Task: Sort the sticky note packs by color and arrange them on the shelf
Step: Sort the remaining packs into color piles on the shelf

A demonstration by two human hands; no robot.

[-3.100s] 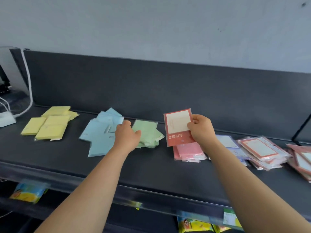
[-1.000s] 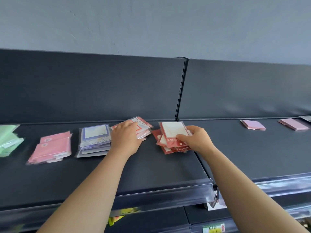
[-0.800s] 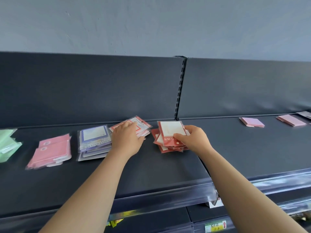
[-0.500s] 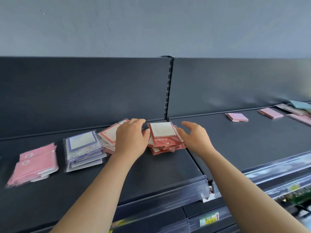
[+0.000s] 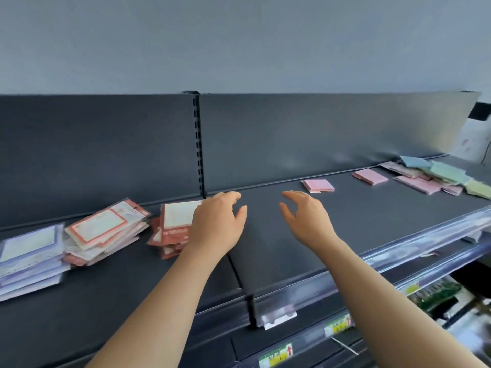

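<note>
both your hands are letting go of the red packs (image 5: 172,227) and sliding right, open and holding nothing. your left hand (image 5: 216,224) is brushing that pile, so it is risking tipping. unsorted packs (image 5: 435,176) are waiting far right.
</note>
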